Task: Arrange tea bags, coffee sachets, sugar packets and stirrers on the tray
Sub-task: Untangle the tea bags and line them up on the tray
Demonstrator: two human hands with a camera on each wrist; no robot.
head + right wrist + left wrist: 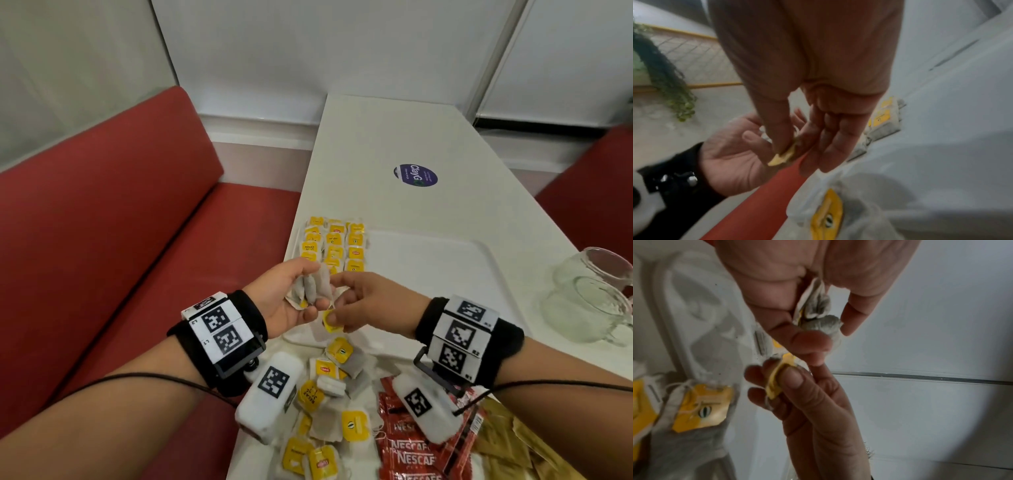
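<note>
My left hand (301,291) is raised over the near left corner of the white tray (445,260) and grips a bunch of grey tea bags (313,289), also visible in the left wrist view (818,316). Close beside it, my right hand (339,308) pinches the yellow tag (332,323) of one tea bag between thumb and forefinger (783,155). Rows of tea bags (337,243) with yellow tags lie along the tray's left side. Several loose tea bags (335,377) are heaped on the table in front of the tray.
Red Nescafe sachets (411,452) and gold packets (507,445) lie at the table's near edge, under my right wrist. Two glass mugs (592,294) stand right of the tray. A red bench (137,240) runs along the table's left edge.
</note>
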